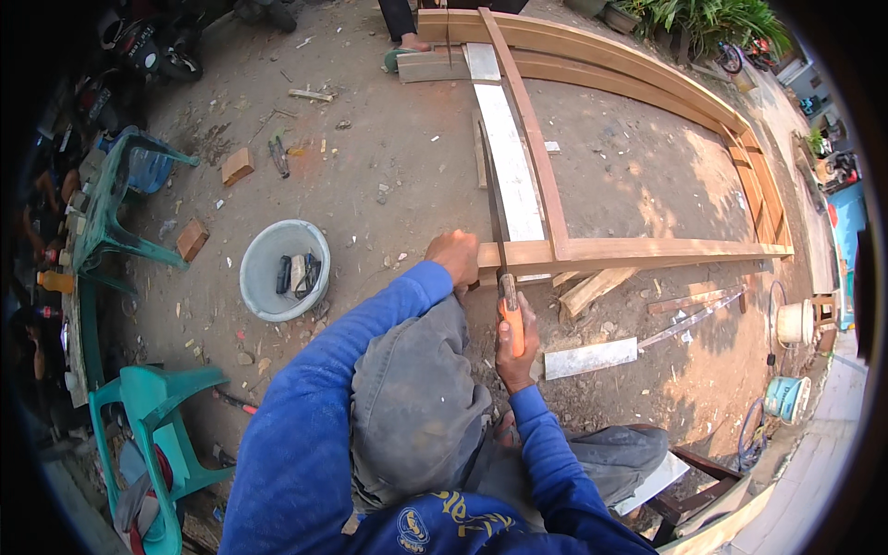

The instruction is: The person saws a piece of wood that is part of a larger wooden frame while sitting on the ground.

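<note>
Right hand [511, 347] fingers clench the saw [497, 222] handle; left hand [454, 257] presses, fingers curled, on the wooden frame [647, 248].

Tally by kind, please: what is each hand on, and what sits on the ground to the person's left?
Hand saws: 1, orange-handled saw gripped by the right hand
Wooden frames: 1, frame pressed by the left hand
Grey buckets: 1, bucket holding small tools
Green plastic chairs: 2, near chair, far chair
Loose wood blocks: 2, block, block
Total: 7
</note>
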Demonstrator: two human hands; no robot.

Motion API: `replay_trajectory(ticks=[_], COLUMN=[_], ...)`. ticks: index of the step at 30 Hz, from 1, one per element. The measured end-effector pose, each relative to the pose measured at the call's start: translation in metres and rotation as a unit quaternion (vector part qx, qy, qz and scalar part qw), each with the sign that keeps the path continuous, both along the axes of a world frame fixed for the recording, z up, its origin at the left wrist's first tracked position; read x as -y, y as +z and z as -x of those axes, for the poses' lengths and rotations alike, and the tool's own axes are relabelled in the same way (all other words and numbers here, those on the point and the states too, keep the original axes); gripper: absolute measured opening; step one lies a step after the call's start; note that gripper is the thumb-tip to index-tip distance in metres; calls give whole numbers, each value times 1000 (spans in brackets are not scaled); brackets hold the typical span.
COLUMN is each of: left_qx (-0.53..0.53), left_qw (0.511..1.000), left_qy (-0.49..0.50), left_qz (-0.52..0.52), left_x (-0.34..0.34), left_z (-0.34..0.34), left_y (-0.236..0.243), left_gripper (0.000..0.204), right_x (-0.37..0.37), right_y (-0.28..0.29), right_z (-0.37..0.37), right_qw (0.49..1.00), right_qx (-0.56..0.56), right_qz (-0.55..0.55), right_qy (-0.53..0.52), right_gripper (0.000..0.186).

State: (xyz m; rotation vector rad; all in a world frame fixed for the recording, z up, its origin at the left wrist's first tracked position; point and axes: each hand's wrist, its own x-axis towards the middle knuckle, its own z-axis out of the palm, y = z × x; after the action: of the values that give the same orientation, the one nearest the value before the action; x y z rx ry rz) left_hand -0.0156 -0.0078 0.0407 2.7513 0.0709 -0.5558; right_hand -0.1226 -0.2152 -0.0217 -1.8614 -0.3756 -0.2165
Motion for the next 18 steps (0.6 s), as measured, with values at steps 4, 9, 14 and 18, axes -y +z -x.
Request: replay_trajectory(ticks=[4,9,14,18], left_qx=[-52,12,54,-55], left_qw=[997,1000,999,998], left_qy=[35,-6,-8,-25], left_qz=[35,4,2,14], left_x=[-3,-7,2,10], left_z=[0,7,7,-7], left_y=[-5,-11,-12,-2], left_gripper=[38,22,21,19], right_x=[3,70,63,-11], right_y=[49,148,164,89], right_z=[7,126,108,-34], right_qw=[986,975,985,996], right_qx=[-165,-211,-137,-62], right_qz=[-26,70,102,56], right_qy=[17,2,5,-33], right_gripper=[57,55,50,40])
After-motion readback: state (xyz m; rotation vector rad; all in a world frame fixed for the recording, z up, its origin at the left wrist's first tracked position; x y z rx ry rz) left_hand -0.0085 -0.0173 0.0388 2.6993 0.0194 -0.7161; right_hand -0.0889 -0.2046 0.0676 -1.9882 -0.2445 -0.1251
